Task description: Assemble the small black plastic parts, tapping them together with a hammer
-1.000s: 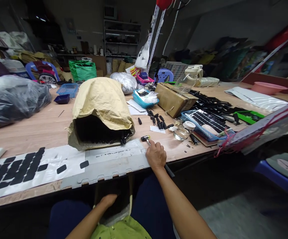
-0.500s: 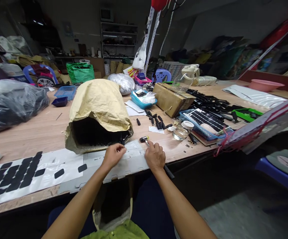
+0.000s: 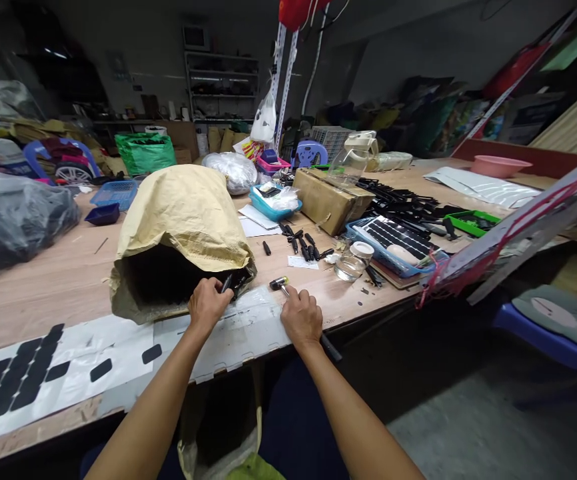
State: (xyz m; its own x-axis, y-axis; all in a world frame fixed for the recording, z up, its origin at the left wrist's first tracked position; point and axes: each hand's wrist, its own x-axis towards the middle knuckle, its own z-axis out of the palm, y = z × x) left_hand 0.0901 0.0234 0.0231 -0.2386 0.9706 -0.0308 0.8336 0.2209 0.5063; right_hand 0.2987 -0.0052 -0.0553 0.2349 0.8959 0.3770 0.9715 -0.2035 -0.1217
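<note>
My left hand (image 3: 208, 303) is closed on a small black part (image 3: 226, 283) at the mouth of a tan sack (image 3: 183, 213) that lies on its side, full of black parts. My right hand (image 3: 301, 317) grips the black handle of a small hammer (image 3: 279, 283), whose yellow and black head rests on the table. Both hands sit over a grey plastic sheet (image 3: 238, 337) at the table's front edge.
A white sheet with black pads (image 3: 28, 367) lies at the left. Loose black parts (image 3: 301, 243), a glass jar (image 3: 352, 263), a cardboard box (image 3: 331, 197) and a blue tray with a solar panel (image 3: 396, 240) stand to the right. A black bag (image 3: 13, 217) sits far left.
My left hand rose from my lap to the sack's mouth and closed on a black part. My right hand stayed on the hammer. The view shifted slightly right.
</note>
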